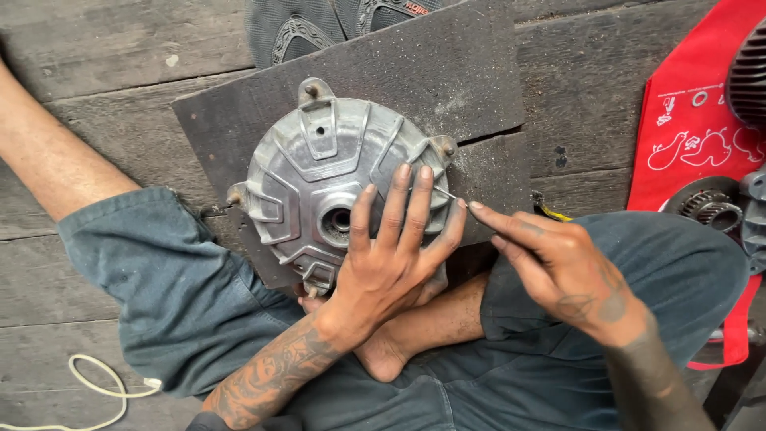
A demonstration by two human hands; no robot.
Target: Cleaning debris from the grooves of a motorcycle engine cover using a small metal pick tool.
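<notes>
A round grey cast-metal cover plate (319, 172) with raised ribs, a centre hole and lugs on its rim lies on a dark board (447, 80). My left hand (391, 255) rests flat on the plate's lower right part, fingers spread and pointing up. My right hand (550, 255) comes in from the right and pinches a thin metal pin or wire (447, 194) between thumb and forefinger, its tip at the plate's right edge beside my left fingertips.
I sit cross-legged in blue-grey shorts (159, 279) on a worn plank floor (582, 88). A red cloth (694, 120) at the right carries toothed gear parts (714, 207). Sandals (319, 28) lie past the board. A pale cord (104, 391) lies at lower left.
</notes>
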